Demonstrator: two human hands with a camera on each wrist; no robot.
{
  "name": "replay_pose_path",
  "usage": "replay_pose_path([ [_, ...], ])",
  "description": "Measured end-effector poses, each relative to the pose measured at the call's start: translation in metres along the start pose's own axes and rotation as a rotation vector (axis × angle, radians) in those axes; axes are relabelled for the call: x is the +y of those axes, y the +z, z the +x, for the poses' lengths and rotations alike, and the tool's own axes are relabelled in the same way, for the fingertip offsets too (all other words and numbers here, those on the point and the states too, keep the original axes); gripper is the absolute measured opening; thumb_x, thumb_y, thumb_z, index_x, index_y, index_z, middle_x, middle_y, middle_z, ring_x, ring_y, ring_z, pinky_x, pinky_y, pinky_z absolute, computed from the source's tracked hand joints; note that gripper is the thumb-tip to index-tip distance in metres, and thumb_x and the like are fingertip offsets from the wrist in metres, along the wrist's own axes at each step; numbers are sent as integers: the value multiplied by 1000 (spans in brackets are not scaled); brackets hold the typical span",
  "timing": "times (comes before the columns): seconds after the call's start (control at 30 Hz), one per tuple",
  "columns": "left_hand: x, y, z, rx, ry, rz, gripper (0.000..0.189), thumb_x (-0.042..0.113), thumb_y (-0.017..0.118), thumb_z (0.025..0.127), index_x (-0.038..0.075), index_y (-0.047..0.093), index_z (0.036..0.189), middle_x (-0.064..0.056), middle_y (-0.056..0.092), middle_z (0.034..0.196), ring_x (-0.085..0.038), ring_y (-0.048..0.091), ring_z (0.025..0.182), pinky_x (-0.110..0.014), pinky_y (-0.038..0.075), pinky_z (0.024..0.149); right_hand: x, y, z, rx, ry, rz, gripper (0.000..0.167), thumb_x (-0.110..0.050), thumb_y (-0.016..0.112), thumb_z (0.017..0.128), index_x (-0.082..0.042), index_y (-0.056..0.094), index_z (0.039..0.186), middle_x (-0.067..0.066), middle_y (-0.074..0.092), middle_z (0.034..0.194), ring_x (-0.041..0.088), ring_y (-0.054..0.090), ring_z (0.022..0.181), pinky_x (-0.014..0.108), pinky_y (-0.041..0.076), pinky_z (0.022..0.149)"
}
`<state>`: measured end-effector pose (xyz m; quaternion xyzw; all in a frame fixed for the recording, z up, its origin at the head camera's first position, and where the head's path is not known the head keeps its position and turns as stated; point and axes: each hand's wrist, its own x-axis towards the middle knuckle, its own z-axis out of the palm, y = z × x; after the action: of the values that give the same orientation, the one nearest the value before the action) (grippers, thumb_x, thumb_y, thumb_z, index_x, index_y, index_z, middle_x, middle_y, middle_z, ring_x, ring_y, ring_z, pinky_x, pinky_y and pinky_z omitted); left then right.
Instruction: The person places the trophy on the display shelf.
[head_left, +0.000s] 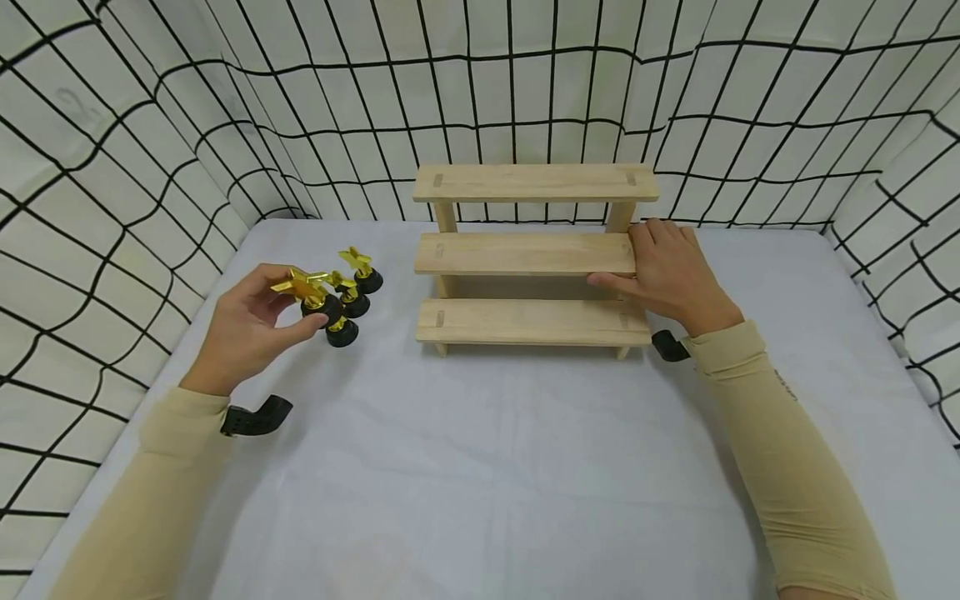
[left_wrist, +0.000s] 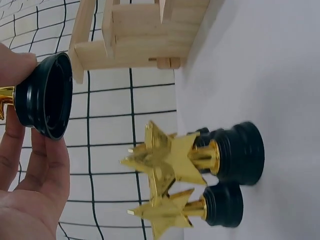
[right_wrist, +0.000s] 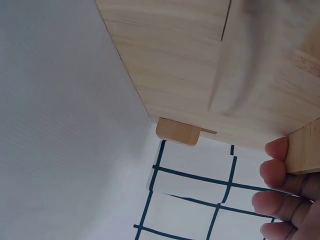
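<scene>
My left hand [head_left: 251,325] pinches a small gold star trophy [head_left: 321,310] by its black round base, thumb on one side and fingers on the other. In the left wrist view the hollow underside of that base [left_wrist: 59,97] shows, raised above the table. Several more star trophies [head_left: 363,271] stand upright just beyond it, partly overlapped by the held one. My right hand [head_left: 678,271] grips the right end of the middle step of a three-tier wooden shelf [head_left: 525,254], thumb at the front edge. In the right wrist view its fingertips [right_wrist: 274,172] curl around the wood.
A white cloth [head_left: 480,467] covers the table. Black wire mesh [head_left: 480,92] closes off the back and both sides, with the shelf standing near the back mesh. Dark wrist straps [head_left: 258,417] stick out beside both sleeves.
</scene>
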<state>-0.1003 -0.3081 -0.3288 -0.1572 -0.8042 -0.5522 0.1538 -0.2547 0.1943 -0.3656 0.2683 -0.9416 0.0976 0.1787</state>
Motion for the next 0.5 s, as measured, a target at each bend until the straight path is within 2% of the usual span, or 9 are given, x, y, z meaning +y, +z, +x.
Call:
replay_pose_path([
  [0.13, 1, 11, 3, -18, 3, -41, 59, -34, 69, 69, -1, 62, 118, 4, 63, 115, -7, 65, 104, -9, 53, 100, 2, 2, -1, 18, -14, 2, 77, -68, 74, 83, 4, 54, 102, 18, 55, 87, 37, 55, 84, 49, 42, 76],
  [0.2, 2, 17, 5, -20, -5, -60, 60, -35, 69, 69, -1, 62, 117, 4, 63, 115, -8, 65, 103, -9, 53, 98, 2, 3, 0, 25, -19, -1, 73, -63, 78, 80, 3, 54, 101, 18, 55, 87, 37, 54, 83, 49, 42, 75],
  [0.37, 2, 30, 10, -51, 7, -98, 53, -33, 70, 70, -8, 59, 116, 2, 64, 112, -8, 66, 101, -11, 55, 97, 2, 4, 0, 29, -21, -3, 75, -63, 78, 79, 4, 55, 104, 19, 56, 88, 38, 55, 84, 49, 43, 75],
  [0.5, 2, 42, 15, -79, 32, -110, 51, -32, 71, 70, -12, 57, 114, 1, 65, 109, -8, 67, 99, -13, 56, 97, 3, 5, 0, 31, -15, 11, 81, -72, 72, 81, 4, 55, 105, 19, 55, 89, 38, 54, 83, 49, 41, 75],
])
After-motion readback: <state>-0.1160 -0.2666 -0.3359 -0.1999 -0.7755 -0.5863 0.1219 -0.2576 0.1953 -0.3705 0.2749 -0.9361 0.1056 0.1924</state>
